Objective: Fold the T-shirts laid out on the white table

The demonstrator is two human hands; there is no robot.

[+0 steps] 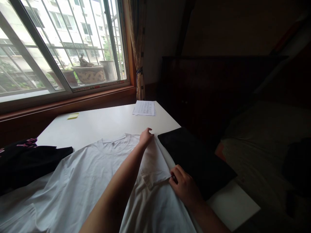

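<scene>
A white T-shirt (85, 174) lies spread on the table, its round neckline toward the window. My left hand (146, 136) reaches across it and is closed at the shoulder edge, right of the collar; its fingertips are partly hidden. At the lower right, my right hand (182, 183) pinches the corner of the shirt's sleeve (155, 161) between thumb and fingers. Between the two hands the sleeve is folded inward over the body of the shirt. Just beyond my right hand is a folded black cloth (196, 158).
The white table (104, 121) has printed sheets (145, 108) at its far end and yellow sticky notes (73, 116) near the window side. A black garment with pink markings (31, 161) lies at left. A barred window (73, 42) and a curtain (139, 51) stand behind.
</scene>
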